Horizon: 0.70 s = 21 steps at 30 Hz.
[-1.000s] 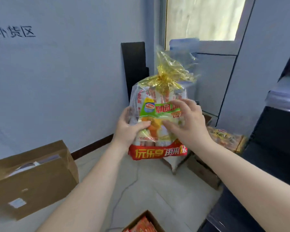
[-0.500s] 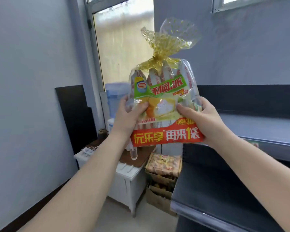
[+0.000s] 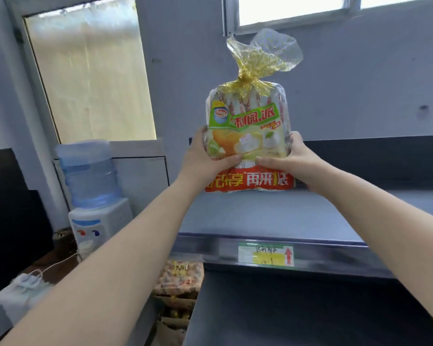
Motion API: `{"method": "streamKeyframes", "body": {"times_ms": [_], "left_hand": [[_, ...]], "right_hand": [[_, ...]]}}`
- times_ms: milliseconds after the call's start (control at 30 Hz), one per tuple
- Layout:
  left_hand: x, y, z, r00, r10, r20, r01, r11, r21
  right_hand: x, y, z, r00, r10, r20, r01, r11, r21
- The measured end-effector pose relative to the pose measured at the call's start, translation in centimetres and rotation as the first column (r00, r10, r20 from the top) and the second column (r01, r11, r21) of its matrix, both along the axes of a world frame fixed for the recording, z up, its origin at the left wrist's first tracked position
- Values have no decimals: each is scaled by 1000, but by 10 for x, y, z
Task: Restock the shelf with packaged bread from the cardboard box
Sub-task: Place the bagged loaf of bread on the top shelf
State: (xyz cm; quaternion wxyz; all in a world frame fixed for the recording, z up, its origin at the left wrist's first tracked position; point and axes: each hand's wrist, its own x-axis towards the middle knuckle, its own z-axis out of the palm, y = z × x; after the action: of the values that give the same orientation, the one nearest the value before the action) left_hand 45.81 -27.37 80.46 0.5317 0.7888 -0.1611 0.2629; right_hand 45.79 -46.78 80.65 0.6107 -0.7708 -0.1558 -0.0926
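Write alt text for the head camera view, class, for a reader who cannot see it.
Two bare hands, left hand and right hand, hold an upright clear plastic bread bag with green, yellow and red print, tied at the top with gold film, at the back of a grey metal shelf. A blue water dispenser bottle stands to the left.

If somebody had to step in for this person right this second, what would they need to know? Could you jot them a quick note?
Left hand: grips the left side of the bread bag.
Right hand: grips its right side.
The bag is upright, tied top up, at the back of the upper shelf; whether its base already rests on the shelf cannot be told.
Done: one bag brought to the shelf.
Left: set it down, let go, fetch more. The cardboard box it came from is out of view here.
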Motion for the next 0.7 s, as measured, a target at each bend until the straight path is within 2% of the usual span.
{"method": "streamKeyframes", "body": {"times_ms": [200,367,467,567,700], "left_hand": [[72,-19,-7,996,-26,-87,30,999,38],[124,-25,-19,976,-71,-205,101,985,137],[148,-26,-32,950,-77,-303,158,954,254],[161,-28,-35,942,-76,-328,186,930,317],[169,-29,-34,938,-73,-339,186,932,312]], "right_hand": [[62,-14,-5,989,-138,59,144,983,-112],[111,-13,-22,952,-288,101,304,919,-250],[135,-12,-41,933,-358,25,326,818,-473],[147,-14,-47,911,-410,-40,335,795,-505],[148,-16,-43,886,-459,-63,354,759,-547]]}}
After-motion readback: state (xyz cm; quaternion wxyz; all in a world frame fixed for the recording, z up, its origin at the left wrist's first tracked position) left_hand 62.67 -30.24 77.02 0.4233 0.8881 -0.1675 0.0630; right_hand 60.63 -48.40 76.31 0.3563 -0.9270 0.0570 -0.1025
